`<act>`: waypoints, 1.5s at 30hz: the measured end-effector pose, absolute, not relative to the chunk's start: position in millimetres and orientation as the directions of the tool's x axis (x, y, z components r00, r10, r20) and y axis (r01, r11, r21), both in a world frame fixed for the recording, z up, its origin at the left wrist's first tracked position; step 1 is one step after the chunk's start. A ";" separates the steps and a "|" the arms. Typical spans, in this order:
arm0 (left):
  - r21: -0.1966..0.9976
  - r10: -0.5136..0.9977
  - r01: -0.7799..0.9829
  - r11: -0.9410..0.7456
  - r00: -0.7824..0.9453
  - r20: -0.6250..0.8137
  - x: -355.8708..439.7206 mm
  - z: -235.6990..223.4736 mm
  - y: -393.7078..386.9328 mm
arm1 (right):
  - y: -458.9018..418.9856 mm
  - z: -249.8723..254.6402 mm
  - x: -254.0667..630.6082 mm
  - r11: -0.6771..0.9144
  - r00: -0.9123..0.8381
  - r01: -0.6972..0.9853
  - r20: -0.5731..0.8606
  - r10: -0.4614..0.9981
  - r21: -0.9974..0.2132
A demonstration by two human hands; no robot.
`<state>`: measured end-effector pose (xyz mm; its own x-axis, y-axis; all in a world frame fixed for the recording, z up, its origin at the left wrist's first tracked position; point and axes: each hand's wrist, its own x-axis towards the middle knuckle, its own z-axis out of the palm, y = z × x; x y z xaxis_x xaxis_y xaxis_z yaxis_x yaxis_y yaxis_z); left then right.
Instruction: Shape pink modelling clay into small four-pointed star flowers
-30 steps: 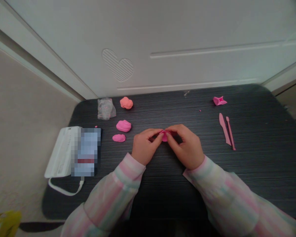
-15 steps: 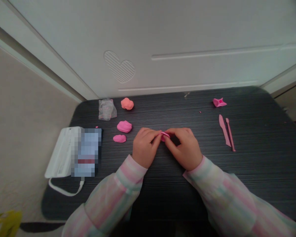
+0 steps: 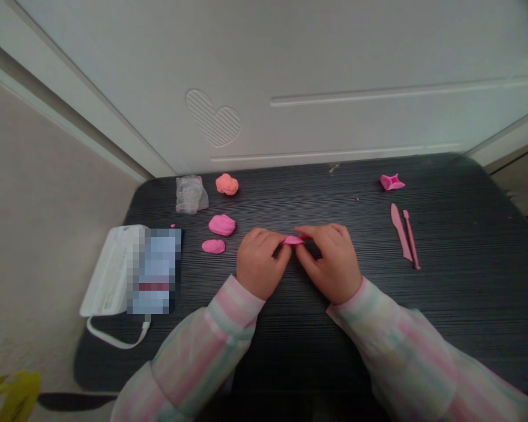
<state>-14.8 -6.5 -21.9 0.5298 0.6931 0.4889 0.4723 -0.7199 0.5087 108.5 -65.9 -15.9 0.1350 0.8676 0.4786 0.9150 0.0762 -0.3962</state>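
Note:
A small flattened piece of pink modelling clay point(image 3: 293, 240) is pinched between my two hands above the dark table. My left hand point(image 3: 260, 262) grips its left end between thumb and forefinger. On the opposite end, my right hand point(image 3: 332, 261) closes its thumb and forefinger, partly covering the clay. Left of my hands lie a larger pink clay lump point(image 3: 222, 225) and a smaller pink clay lump point(image 3: 213, 246). An orange clay lump point(image 3: 227, 184) sits farther back.
A crumpled clear plastic bag point(image 3: 190, 194) lies back left. A white device point(image 3: 110, 272) and a blurred-out phone point(image 3: 161, 272) rest at the left, with a white cable point(image 3: 118, 343). A pink clay knife point(image 3: 400, 231), a thin pink tool point(image 3: 411, 240) and a folded pink clay shape point(image 3: 391, 182) are at right.
The pink clay between my fingers has tilted, now showing a flatter, wider face. My right forefinger has lifted and straightened slightly; the other things stay where they were.

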 end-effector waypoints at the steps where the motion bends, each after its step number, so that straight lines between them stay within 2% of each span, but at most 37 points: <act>1: 0.508 0.697 0.478 -0.716 0.525 0.489 -14.8 -22.1 -6.9 | -65.8 -16.0 108.4 0.050 0.152 0.918 0.466 0.871 -0.393; 7: 0.446 0.717 0.562 -0.697 0.526 0.457 -15.1 -22.3 -8.6 | -65.0 -16.7 107.5 0.002 0.146 0.944 0.423 0.894 -0.329; 11: 0.340 0.706 0.623 -0.705 0.572 0.417 -15.6 -21.1 -8.6 | -65.2 -16.9 107.0 0.014 0.144 0.940 0.431 0.891 -0.342; 14: 0.327 0.696 0.615 -0.717 0.604 0.389 -15.4 -21.2 -8.1 | -65.4 -16.6 106.8 0.020 0.150 0.930 0.428 0.891 -0.367; 23: 0.494 0.771 0.599 -0.630 0.561 0.303 -13.3 -19.2 -9.7 | -63.8 -13.5 107.0 -0.015 0.160 0.911 0.319 0.934 -0.411; 32: 0.653 0.793 0.510 -0.560 0.558 0.244 -12.2 -16.3 -9.5 | -64.3 -15.5 108.4 -0.003 0.201 0.876 0.361 0.911 -0.482; 38: 0.818 0.831 0.401 -0.412 0.533 0.158 -12.8 -13.6 -11.1 | -65.6 -10.9 106.8 0.019 0.242 0.789 0.339 0.909 -0.615; 45: 0.894 0.832 0.318 -0.315 0.546 0.099 -14.4 -11.6 -11.9 | -65.3 -8.4 106.2 0.028 0.272 0.743 0.339 0.900 -0.669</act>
<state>-14.4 -11.9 -11.6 0.5461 0.8318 0.0992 0.3180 -0.3155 0.8941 106.2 -65.3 -8.4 0.2724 0.9004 0.3394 0.7426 0.0276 -0.6691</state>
